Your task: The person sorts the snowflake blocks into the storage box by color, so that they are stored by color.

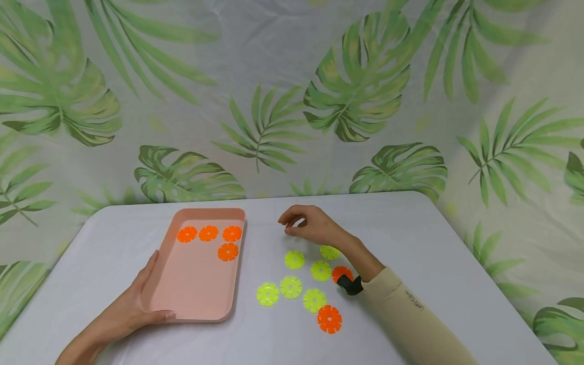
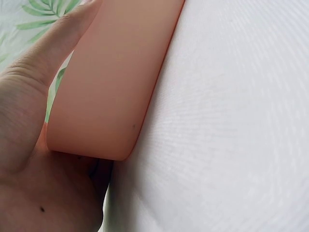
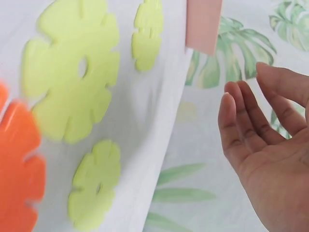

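Note:
My left hand [image 1: 130, 308] grips the near left corner of a pink tray [image 1: 191, 299], thumb along the near edge and fingers along the left side. In the left wrist view the tray's outer wall [image 2: 116, 77] fills the space beside the thumb. Several orange notched discs [image 1: 208, 233] lie in the far part of the tray. My right hand [image 1: 317, 223] hovers over the table right of the tray, fingers loosely bent and holding nothing. Under and nearer than it lie several yellow-green notched discs [image 1: 291, 287]. Two orange discs [image 1: 329, 319] lie among them, one partly hidden by the wrist camera.
A white table [image 1: 410, 243] bears the tray and discs. Behind its far edge hangs a leaf-patterned cloth [image 1: 260, 132], which also runs down both sides. A black wrist camera [image 1: 350, 285] sits at the right sleeve [image 1: 410, 314].

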`<state>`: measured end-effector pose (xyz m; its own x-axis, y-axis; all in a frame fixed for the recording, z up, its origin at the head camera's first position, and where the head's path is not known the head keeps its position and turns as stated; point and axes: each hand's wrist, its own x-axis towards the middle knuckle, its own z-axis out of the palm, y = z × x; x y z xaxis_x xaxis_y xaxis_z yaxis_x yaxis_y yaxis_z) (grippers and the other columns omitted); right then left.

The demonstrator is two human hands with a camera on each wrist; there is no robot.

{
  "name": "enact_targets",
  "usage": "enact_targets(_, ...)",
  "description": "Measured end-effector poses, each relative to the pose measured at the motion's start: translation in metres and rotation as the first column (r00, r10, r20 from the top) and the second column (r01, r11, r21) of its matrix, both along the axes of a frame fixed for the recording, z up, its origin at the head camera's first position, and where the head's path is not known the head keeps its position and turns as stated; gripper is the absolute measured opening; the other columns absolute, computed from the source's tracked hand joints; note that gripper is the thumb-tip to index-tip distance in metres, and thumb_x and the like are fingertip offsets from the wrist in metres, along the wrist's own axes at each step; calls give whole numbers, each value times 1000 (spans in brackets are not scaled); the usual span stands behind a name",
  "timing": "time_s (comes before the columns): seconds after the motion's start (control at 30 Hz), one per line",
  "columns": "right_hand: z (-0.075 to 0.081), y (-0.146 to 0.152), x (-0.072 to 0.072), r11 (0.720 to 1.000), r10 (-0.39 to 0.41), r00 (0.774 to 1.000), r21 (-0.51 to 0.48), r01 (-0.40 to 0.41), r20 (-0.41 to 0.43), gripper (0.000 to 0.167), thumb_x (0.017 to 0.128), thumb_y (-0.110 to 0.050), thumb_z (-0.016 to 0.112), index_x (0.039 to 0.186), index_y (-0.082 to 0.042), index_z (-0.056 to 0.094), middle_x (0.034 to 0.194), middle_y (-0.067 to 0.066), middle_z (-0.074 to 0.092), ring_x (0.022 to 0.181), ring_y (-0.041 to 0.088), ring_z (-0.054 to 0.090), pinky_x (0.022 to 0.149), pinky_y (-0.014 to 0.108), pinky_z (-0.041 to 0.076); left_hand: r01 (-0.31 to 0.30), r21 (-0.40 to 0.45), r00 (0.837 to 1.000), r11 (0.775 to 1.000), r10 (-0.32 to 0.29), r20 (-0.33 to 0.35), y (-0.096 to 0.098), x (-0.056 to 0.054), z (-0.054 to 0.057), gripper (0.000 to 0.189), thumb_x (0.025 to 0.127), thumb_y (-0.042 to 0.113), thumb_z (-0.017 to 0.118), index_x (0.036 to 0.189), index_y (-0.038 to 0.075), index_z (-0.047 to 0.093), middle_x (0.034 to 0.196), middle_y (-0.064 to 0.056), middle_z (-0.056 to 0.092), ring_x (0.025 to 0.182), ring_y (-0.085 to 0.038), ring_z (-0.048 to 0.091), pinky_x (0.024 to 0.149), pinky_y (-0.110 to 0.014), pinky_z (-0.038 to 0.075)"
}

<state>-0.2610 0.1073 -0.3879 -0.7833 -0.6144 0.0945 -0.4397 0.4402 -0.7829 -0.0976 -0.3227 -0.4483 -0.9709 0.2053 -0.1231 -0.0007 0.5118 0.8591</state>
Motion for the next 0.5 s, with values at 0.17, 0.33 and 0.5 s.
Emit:
enact_targets(0.17,1,21,3,1000,-27,1000,11,27,7,22,96,-9,73,118,-13,74,124,17,72,108,21,67,100,43,57,-2,-5,1000,1000,2,-8,0,0,-1,130,83,17,84,166,40,-13,174,-25,-9,149,-54,5,113,-81,5)
enact_targets(0.33,0,37,7,999,-33,999,26,33,10,23,96,-10,74,119,-9,73,122,17,73,107,21,68,100,44,56,0,-4,1000,1000,0,-23,-1,1,-3,128,84,18,83,166,41,-13,175,-24,-9,149,-53,5,117,-74,0)
enact_targets(0.5,-2,55,14,999,-28,999,33,27,24,26,97,-10,73,122,-3,72,122,18,73,108,23,68,100,44,56,5,7,1000,1000,-4,-18,-1,0,-3,127,84,17,82,165,41,-13,175,-22,-10,150,-52,3,117,-73,-2)
